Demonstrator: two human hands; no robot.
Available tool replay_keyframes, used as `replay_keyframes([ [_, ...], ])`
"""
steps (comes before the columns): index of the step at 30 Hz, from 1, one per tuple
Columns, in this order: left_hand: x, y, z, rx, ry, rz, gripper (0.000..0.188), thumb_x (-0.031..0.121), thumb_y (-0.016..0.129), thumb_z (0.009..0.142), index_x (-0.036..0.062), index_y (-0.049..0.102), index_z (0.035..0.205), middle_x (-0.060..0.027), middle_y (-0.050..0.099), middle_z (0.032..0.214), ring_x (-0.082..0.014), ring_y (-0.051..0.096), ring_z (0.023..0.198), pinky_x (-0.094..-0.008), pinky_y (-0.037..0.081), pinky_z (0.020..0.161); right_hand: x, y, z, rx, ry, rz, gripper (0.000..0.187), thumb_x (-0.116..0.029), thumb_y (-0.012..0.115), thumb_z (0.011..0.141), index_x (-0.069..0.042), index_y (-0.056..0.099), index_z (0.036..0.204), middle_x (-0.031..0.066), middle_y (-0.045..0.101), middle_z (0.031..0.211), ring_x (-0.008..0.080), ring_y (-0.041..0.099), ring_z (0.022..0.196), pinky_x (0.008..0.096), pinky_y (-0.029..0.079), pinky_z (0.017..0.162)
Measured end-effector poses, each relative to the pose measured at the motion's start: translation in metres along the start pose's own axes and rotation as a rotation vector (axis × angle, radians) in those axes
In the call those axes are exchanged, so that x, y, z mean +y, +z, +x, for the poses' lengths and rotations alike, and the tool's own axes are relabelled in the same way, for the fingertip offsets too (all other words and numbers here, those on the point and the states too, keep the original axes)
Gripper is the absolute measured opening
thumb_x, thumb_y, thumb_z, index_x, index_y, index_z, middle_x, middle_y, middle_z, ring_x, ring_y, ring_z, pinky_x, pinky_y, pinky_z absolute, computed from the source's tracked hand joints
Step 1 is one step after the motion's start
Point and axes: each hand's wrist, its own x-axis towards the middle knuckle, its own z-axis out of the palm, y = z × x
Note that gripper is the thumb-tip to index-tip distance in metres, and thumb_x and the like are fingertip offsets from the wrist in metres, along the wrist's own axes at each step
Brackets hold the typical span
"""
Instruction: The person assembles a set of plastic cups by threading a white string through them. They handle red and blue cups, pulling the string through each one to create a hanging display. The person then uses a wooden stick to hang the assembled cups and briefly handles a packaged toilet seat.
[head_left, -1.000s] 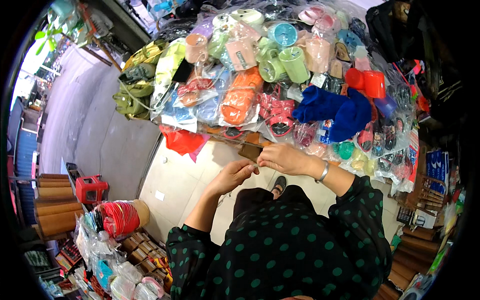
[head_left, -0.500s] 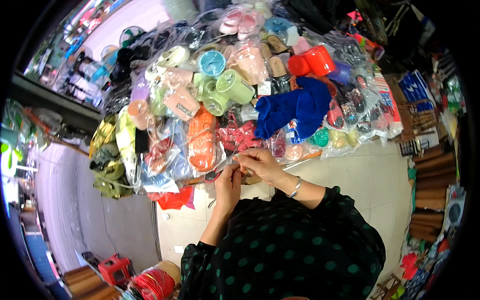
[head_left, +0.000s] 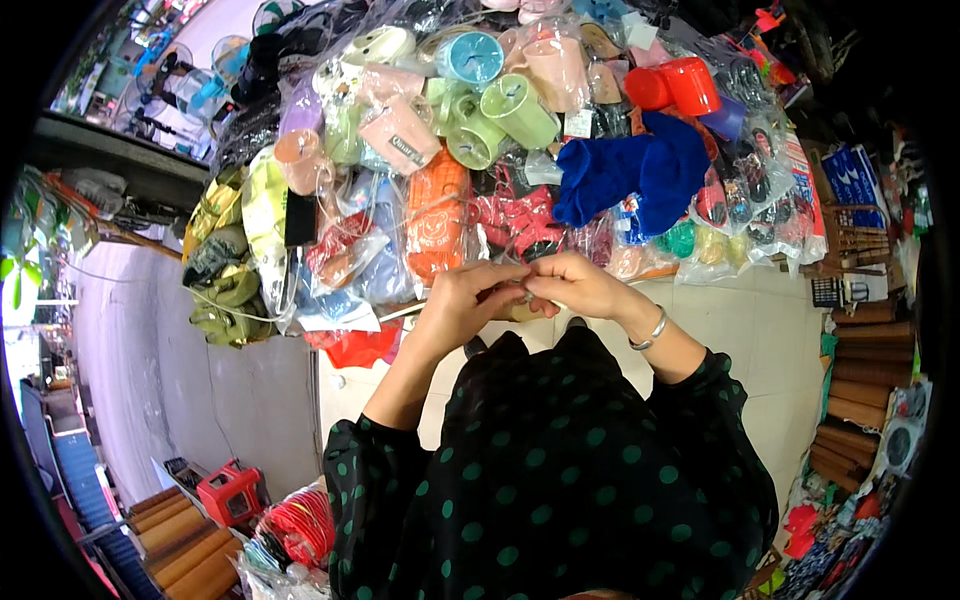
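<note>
Silver bangle (head_left: 650,330) on, pressing left hand (head_left: 466,303) to right hand (head_left: 585,287), seemingly pinching something too hidden to tell, holding left nearer orange slippers (head_left: 437,222).

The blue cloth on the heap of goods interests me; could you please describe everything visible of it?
The blue cloth is plain deep blue and looks like soft, matte fabric. It lies bunched in loose folds, its left part spreading sideways and its right part drooping toward the wearer. It rests on plastic-wrapped goods, right of the heap's middle, just nearer than a red cup. Neither hand touches it. Whether it is a garment cannot be told.
</note>
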Motion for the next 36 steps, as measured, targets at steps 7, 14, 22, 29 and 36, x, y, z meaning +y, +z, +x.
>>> replay_keyframes([
  [7, -0.005, 0.017, -0.008, 0.117, -0.2, -0.442, 0.017, 0.005, 0.064, 0.078, -0.0029, 0.064, 0.093, -0.0053, 0.063, 0.076, -0.0075, 0.055, 0.068, -0.0213, 0.045, 0.059, -0.003, -0.007, -0.006, -0.091, -0.087, 0.267, 0.033, -0.03, 0.047, 0.09, 0.001, 0.057, 0.092, 0.0038, 0.059, 0.075, 0.0095, 0.056, 0.063, 0.0209, 0.045, 0.059],
  [14, -0.006, 0.017, -0.016, 0.077, -0.267, -0.762, 0.011, 0.008, 0.062, 0.08, -0.0017, 0.065, 0.085, -0.0002, 0.061, 0.072, -0.0048, 0.052, 0.065, -0.019, 0.041, 0.057, 0.006, -0.002, -0.002, -0.183, -0.185, 0.234, 0.023, -0.016, 0.06, 0.083, 0.002, 0.056, 0.096, 0.0056, 0.06, 0.079, 0.0107, 0.057, 0.067, 0.024, 0.047, 0.063],
  [22, -0.008, 0.048, -0.023, 0.515, -0.165, -0.872, 0.006, 0.0, 0.061, 0.079, -0.0015, 0.063, 0.084, -0.0067, 0.06, 0.084, -0.0081, 0.053, 0.066, -0.0193, 0.043, 0.06, 0.026, 0.027, 0.003, -0.113, -0.093, 1.169, 0.018, -0.023, 0.058, 0.084, -0.006, 0.058, 0.08, 0.0001, 0.056, 0.069, 0.0139, 0.051, 0.061, 0.025, 0.04, 0.053],
  [29, 0.0, 0.048, -0.026, 0.592, 0.255, 0.228, 0.02, -0.009, 0.06, 0.071, -0.0013, 0.063, 0.089, -0.0121, 0.06, 0.087, -0.0202, 0.061, 0.074, -0.0278, 0.051, 0.061, 0.024, 0.042, 0.012, 0.18, 0.031, 1.241, 0.015, -0.026, 0.061, 0.083, -0.011, 0.06, 0.08, -0.002, 0.059, 0.075, 0.011, 0.052, 0.067, 0.0265, 0.043, 0.061],
  [36, 0.001, 0.041, -0.037, 0.517, 0.033, -0.081, 0.019, -0.007, 0.06, 0.074, -0.0037, 0.063, 0.093, -0.0111, 0.058, 0.094, -0.0184, 0.062, 0.073, -0.0258, 0.052, 0.063, 0.019, 0.048, 0.009, 0.259, -0.046, 0.996, 0.018, -0.024, 0.062, 0.082, -0.007, 0.062, 0.082, 0.0001, 0.06, 0.074, 0.0104, 0.055, 0.066, 0.0245, 0.046, 0.059],
])
